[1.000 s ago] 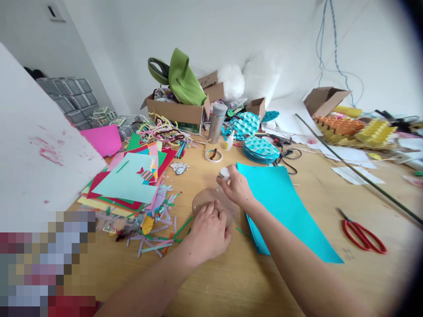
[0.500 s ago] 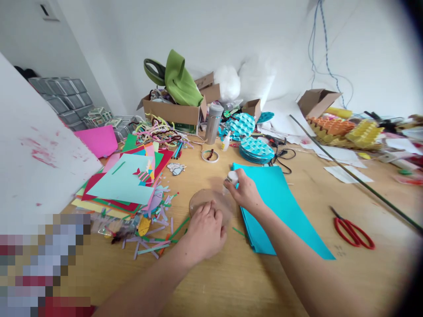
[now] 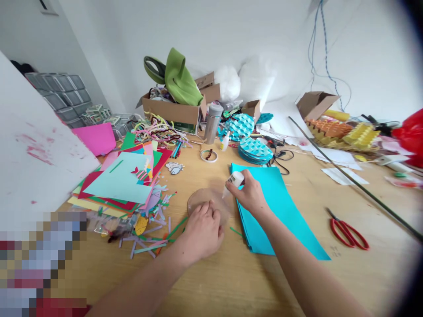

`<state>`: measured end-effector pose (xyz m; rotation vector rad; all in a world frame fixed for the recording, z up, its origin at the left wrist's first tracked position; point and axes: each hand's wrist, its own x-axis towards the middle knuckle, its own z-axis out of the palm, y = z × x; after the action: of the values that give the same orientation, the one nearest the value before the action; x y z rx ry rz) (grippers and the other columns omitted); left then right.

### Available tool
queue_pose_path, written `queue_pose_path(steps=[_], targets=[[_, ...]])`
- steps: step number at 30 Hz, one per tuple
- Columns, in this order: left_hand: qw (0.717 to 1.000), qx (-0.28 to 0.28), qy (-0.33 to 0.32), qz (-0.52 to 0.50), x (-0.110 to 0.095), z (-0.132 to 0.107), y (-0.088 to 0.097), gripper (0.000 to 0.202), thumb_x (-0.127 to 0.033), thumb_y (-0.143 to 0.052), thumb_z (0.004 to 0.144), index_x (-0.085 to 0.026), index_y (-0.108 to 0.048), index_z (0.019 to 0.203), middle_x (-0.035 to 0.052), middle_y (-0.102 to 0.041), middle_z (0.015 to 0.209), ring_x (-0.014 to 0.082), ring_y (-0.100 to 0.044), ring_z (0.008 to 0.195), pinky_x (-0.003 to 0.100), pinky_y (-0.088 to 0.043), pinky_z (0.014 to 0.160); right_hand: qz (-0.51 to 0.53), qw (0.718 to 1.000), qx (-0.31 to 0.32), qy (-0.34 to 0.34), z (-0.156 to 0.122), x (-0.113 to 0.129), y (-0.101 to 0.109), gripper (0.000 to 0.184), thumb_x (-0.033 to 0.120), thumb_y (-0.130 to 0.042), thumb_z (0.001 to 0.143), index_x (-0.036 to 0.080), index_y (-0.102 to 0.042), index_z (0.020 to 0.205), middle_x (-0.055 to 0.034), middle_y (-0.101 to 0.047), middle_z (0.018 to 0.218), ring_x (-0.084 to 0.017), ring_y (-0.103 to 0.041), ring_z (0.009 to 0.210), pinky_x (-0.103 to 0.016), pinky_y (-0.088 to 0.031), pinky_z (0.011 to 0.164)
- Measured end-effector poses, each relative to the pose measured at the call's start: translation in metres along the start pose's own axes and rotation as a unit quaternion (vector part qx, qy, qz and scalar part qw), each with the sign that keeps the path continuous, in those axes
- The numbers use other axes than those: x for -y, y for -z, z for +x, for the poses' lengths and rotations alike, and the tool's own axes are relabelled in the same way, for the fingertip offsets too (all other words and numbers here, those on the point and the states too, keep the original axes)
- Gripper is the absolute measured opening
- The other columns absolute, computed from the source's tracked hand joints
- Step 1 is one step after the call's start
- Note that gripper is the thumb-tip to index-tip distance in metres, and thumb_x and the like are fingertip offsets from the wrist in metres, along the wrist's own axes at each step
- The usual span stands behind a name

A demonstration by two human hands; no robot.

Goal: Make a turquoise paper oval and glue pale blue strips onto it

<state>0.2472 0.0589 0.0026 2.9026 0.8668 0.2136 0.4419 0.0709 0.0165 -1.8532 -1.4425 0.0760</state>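
Pressed on a clear round plastic disc (image 3: 196, 197) is my left hand (image 3: 205, 229), palm down with its fingers stretched forward; part of the disc is hidden under it. My right hand (image 3: 250, 193) grips a small white glue bottle (image 3: 236, 178), tilted so its narrow clear tip points down at the disc's right side. Whether the tip touches the disc, I cannot tell. Bright blue sheets (image 3: 280, 207) lie in a stack under my right wrist and forearm.
Red-handled scissors (image 3: 346, 233) lie at the right, near a long dark rod (image 3: 350, 174). Coloured paper (image 3: 119, 176) and cut strips (image 3: 148, 242) cover the left. Behind stand a grey bottle (image 3: 213, 125), a tape roll (image 3: 209, 155), blue discs (image 3: 254, 152) and a cardboard box (image 3: 172, 110).
My right hand has tilted the glue bottle, and its tip now points more clearly at the disc. My left hand stays on the disc. Something red has come into view at the right edge.
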Motion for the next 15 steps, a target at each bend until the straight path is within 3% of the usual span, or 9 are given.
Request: queue_pose_path(steps=[9,12,15], targets=[[1.0,-0.006,-0.001,-0.013,0.001,-0.001,-0.002,0.036,-0.029,-0.049,0.09,-0.004,-0.061,0.113,0.0254,-0.055,0.135,0.0338,-0.052,0.125,0.045,-0.043,0.102,0.078,0.996,-0.027,-0.035,0.014,0.012,-0.017,0.037,0.052,-0.066,0.07,0.024,-0.042,0.077,0.0046,-0.052,0.061,-0.014,-0.046,0.053,-0.026,-0.034,0.052],[1.0,-0.013,-0.006,-0.012,0.001,-0.002,-0.002,0.034,-0.029,-0.049,0.09,-0.005,-0.061,0.111,0.0248,-0.056,0.135,0.0335,-0.051,0.125,0.044,-0.044,0.102,0.119,0.992,-0.016,-0.042,0.016,0.011,-0.023,0.036,0.05,-0.068,0.071,0.023,-0.045,0.078,0.0046,-0.053,0.062,-0.013,-0.046,0.053,-0.026,-0.036,0.052],[1.0,-0.012,-0.007,-0.005,0.002,-0.002,-0.001,0.034,-0.029,-0.048,0.09,-0.005,-0.061,0.11,0.025,-0.056,0.135,0.0328,-0.052,0.125,0.043,-0.044,0.101,0.139,0.989,0.015,-0.057,0.018,0.01,-0.027,0.041,0.058,-0.068,0.071,0.022,-0.048,0.074,0.0027,-0.054,0.061,-0.014,-0.045,0.054,-0.027,-0.035,0.051]])
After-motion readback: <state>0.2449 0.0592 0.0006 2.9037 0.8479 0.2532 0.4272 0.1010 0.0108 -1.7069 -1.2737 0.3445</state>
